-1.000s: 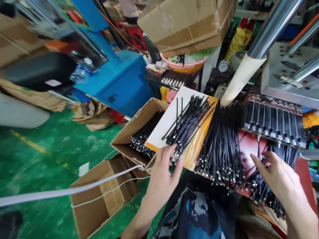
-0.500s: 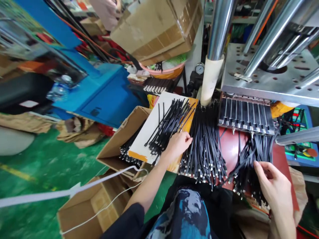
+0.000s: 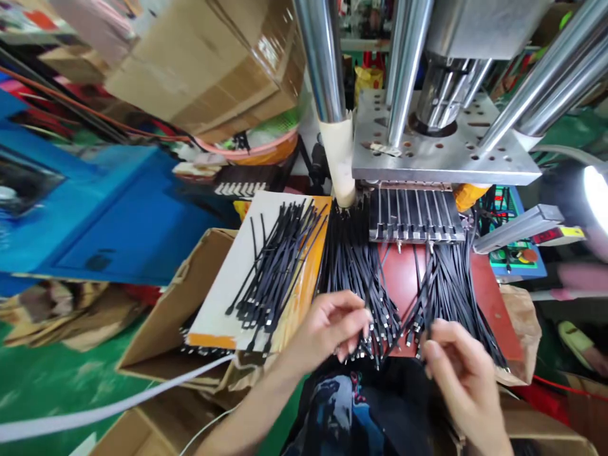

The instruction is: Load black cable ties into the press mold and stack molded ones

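Over the lower part of the middle pile of black cables (image 3: 354,266), my left hand (image 3: 332,329) is closed with curled fingers; what it holds, if anything, I cannot make out. My right hand (image 3: 463,373) is pinched at the near ends of the right bunch of black cables (image 3: 453,285), and a dark cable runs into its fingertips. Small metal plugs show at the cables' near ends. To the left, a further pile of black cables (image 3: 278,266) lies on a white and orange board (image 3: 228,272).
Behind the right bunch stands a press with steel posts, a drilled plate (image 3: 441,155) and a slotted metal fixture (image 3: 413,215). Below the board is an open cardboard box (image 3: 161,316). A white strap (image 3: 118,396) crosses at lower left. Blurred parts of another person show at right.
The view has swung right. My left hand has moved from the board's edge to the middle pile, nearer my right hand. My right hand has come down to the cable ends.
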`<state>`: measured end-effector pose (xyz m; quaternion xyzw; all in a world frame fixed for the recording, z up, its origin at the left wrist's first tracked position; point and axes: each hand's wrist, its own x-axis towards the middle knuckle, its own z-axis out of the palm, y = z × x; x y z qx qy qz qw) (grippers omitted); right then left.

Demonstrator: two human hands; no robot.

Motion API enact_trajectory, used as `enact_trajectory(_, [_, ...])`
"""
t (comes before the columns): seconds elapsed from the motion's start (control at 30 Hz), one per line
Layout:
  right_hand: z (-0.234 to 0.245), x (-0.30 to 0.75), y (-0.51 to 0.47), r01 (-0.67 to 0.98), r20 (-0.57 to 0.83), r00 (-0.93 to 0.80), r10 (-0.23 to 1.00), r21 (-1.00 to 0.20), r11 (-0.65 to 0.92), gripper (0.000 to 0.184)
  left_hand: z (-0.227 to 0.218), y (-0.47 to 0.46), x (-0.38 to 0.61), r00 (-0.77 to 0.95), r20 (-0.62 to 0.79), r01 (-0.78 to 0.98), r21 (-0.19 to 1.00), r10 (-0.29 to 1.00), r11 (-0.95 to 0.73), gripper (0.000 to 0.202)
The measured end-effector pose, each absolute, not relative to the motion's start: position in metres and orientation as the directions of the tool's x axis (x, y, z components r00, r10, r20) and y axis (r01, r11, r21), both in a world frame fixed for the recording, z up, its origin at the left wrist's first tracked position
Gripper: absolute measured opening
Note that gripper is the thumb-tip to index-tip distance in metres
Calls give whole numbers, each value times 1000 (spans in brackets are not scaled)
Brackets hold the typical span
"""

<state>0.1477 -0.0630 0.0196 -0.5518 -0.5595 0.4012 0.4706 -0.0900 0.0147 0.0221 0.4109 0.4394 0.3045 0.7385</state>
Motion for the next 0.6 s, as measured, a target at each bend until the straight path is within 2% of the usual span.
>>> enact_trajectory(0.07, [16, 130, -61, 262, 99, -67, 993, -959, 114, 24, 14, -1, -67, 471, -408, -145, 839, 782, 525, 45])
enact_trajectory(0.17, [12, 120, -65, 291, 99, -116, 988, -948, 129, 27, 6, -11, -47, 484, -383, -191, 831, 787, 522, 46])
enact_trajectory(0.27, [13, 132, -73, 315, 58, -153, 987, -944, 104, 28, 11, -12, -43, 497, -362, -147, 861, 789, 487, 41])
enact_trajectory(0.37, [14, 150, -72, 298, -59, -225, 972, -954, 11, 23, 19, -18, -43, 502, -334, -67, 905, 798, 421, 34])
enact_trajectory(0.43, [11, 156, -64, 202, -151, -187, 971, -973, -112, 22, 19, -26, -41, 496, -307, 20, 939, 812, 343, 28])
enact_trajectory(0.5, [5, 155, -54, 24, -216, -84, 973, -976, -215, 29, 16, -36, -38, 490, -288, 128, 957, 823, 259, 23])
enact_trajectory(0.6, [-5, 146, -44, -156, -241, 74, 968, -961, -228, 34, 9, -42, -36, 496, -294, 293, 942, 817, 162, 17])
